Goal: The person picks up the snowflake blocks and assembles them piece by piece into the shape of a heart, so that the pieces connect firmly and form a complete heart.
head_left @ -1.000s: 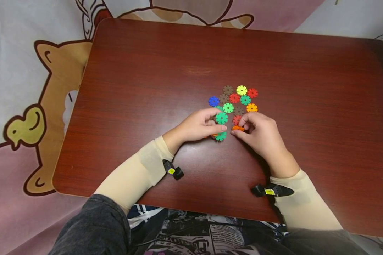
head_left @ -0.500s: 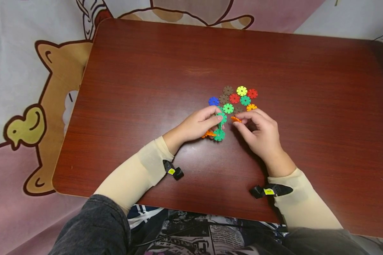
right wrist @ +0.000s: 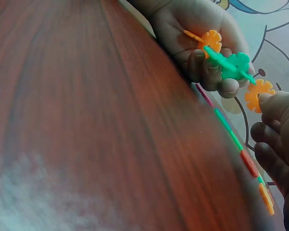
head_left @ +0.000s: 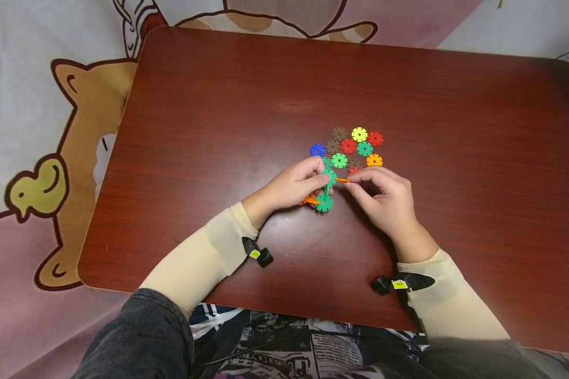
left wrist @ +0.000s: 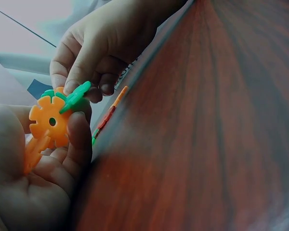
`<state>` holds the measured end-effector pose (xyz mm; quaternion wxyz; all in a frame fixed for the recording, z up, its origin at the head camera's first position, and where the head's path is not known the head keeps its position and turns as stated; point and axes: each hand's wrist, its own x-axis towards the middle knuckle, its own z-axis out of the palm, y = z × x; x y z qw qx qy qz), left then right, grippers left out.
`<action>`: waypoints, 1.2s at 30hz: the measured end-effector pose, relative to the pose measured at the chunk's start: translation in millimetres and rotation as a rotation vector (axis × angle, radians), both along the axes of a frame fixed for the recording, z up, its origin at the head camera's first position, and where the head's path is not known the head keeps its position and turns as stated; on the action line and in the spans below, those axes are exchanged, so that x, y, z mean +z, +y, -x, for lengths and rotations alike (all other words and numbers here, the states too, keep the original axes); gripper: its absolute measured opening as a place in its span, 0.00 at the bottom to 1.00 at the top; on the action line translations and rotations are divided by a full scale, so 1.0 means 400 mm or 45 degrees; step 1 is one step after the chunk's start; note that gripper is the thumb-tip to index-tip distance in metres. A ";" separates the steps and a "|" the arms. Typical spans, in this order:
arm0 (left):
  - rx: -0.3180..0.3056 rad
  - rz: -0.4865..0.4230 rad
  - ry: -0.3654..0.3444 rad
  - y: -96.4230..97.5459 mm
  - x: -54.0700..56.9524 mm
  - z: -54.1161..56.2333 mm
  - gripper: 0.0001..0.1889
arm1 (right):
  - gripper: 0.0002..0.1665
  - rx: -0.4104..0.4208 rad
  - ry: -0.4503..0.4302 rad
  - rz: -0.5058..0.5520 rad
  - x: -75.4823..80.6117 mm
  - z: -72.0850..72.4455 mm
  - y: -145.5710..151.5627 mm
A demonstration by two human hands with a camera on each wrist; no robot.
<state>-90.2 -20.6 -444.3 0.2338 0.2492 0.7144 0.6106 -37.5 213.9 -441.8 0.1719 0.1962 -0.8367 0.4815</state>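
My left hand (head_left: 294, 185) grips a cluster of notched plastic discs joined at their slots. In the head view a green disc (head_left: 324, 203) hangs at its lower end, and orange ones (head_left: 309, 200) show under the palm. My left thumb lies on the upper green disc. Between thumb and index finger, my right hand (head_left: 388, 197) pinches a single orange disc (right wrist: 254, 99), edge-on in the head view and right at the upper green disc's rim. From the left wrist, an orange disc (left wrist: 52, 121) of the cluster faces the camera, cupped in the left fingers.
Several loose discs lie flat on the brown table (head_left: 218, 131) beyond the hands, among them a blue disc (head_left: 317, 150), a yellow disc (head_left: 359, 134) and an amber disc (head_left: 374, 160). A patterned cloth (head_left: 85, 131) borders the table's left and far sides.
My right hand has lifted the orange disc and brought it up and left to the cluster. My left thumb has moved up onto the upper green disc, and the cluster has turned slightly.
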 end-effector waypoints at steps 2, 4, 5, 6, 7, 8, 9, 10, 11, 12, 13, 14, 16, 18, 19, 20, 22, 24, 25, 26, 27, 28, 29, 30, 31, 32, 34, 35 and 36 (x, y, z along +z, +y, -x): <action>-0.001 -0.013 -0.011 0.000 0.000 0.001 0.11 | 0.10 0.007 0.006 0.015 0.000 0.000 0.000; -0.006 -0.028 -0.018 0.000 0.001 0.001 0.12 | 0.10 0.011 0.012 0.026 -0.001 0.001 0.000; -0.011 -0.040 -0.025 0.000 0.001 0.001 0.12 | 0.10 0.014 0.016 0.030 -0.001 0.001 0.000; -0.017 -0.054 -0.035 0.001 0.001 0.002 0.13 | 0.10 0.017 0.021 0.034 -0.001 0.001 -0.001; -0.023 -0.066 -0.043 0.001 0.002 0.002 0.13 | 0.10 0.019 0.025 0.041 0.000 0.001 -0.001; -0.030 -0.078 -0.050 0.001 0.003 0.002 0.14 | 0.10 0.021 0.030 0.042 0.000 0.001 -0.001; -0.037 -0.088 -0.060 0.001 0.005 0.002 0.14 | 0.10 0.024 0.033 0.052 0.000 0.001 -0.002; -0.046 -0.100 -0.071 0.001 0.007 0.001 0.14 | 0.11 0.027 0.037 0.059 0.001 0.001 -0.003; -0.052 -0.109 -0.087 0.001 0.008 0.001 0.14 | 0.11 0.033 0.040 0.067 0.001 0.001 -0.003; -0.056 -0.116 -0.102 0.000 0.010 0.001 0.14 | 0.12 0.040 0.043 0.077 0.002 0.000 -0.004; -0.061 -0.121 -0.116 0.000 0.012 0.000 0.14 | 0.12 0.047 0.046 0.084 0.003 0.000 -0.005; -0.066 -0.127 -0.131 -0.001 0.014 0.000 0.14 | 0.13 0.055 0.049 0.088 0.004 0.000 -0.005; -0.071 -0.135 -0.157 -0.001 0.013 0.000 0.15 | 0.14 0.073 0.053 0.099 0.005 -0.001 -0.007; -0.080 -0.145 -0.174 -0.002 0.012 -0.001 0.15 | 0.14 0.093 0.054 0.099 0.005 -0.002 -0.007; -0.085 -0.150 -0.179 -0.002 0.012 -0.001 0.15 | 0.14 0.102 0.055 0.099 0.005 -0.002 -0.006; -0.088 -0.152 -0.185 -0.002 0.011 -0.001 0.15 | 0.14 0.110 0.056 0.100 0.004 -0.003 -0.006; -0.096 -0.156 -0.194 -0.001 0.010 -0.001 0.15 | 0.14 0.123 0.061 0.104 0.003 -0.004 -0.006; -0.099 -0.155 -0.205 -0.001 0.010 -0.002 0.16 | 0.14 0.129 0.069 0.106 0.002 -0.005 -0.005; -0.100 -0.153 -0.209 -0.001 0.011 -0.002 0.16 | 0.14 0.131 0.075 0.107 0.001 -0.005 -0.006; -0.099 -0.149 -0.210 -0.001 0.011 -0.002 0.16 | 0.15 0.132 0.081 0.106 0.001 -0.005 -0.006; -0.098 -0.144 -0.211 -0.001 0.011 -0.002 0.16 | 0.15 0.132 0.088 0.105 0.000 -0.005 -0.006; -0.096 -0.131 -0.206 -0.001 0.012 -0.002 0.16 | 0.15 0.133 0.095 0.104 0.000 -0.005 -0.007; -0.095 -0.118 -0.198 -0.001 0.013 -0.003 0.16 | 0.14 0.135 0.103 0.096 0.000 -0.006 -0.007; -0.095 -0.103 -0.188 -0.001 0.014 -0.003 0.16 | 0.14 0.135 0.112 0.087 0.001 -0.006 -0.007; -0.093 -0.089 -0.179 0.000 0.015 -0.004 0.17 | 0.14 0.133 0.122 0.079 0.001 -0.007 -0.008; -0.089 -0.079 -0.172 0.000 0.014 -0.005 0.17 | 0.14 0.133 0.129 0.075 0.002 -0.007 -0.009; -0.083 -0.072 -0.170 0.001 0.014 -0.006 0.17 | 0.13 0.128 0.141 0.061 0.003 -0.008 -0.010; -0.080 -0.081 -0.177 0.002 0.014 -0.007 0.17 | 0.13 0.121 0.146 0.050 0.004 -0.008 -0.010; -0.077 -0.093 -0.187 0.003 0.013 -0.007 0.16 | 0.13 0.113 0.151 0.046 0.003 -0.008 -0.010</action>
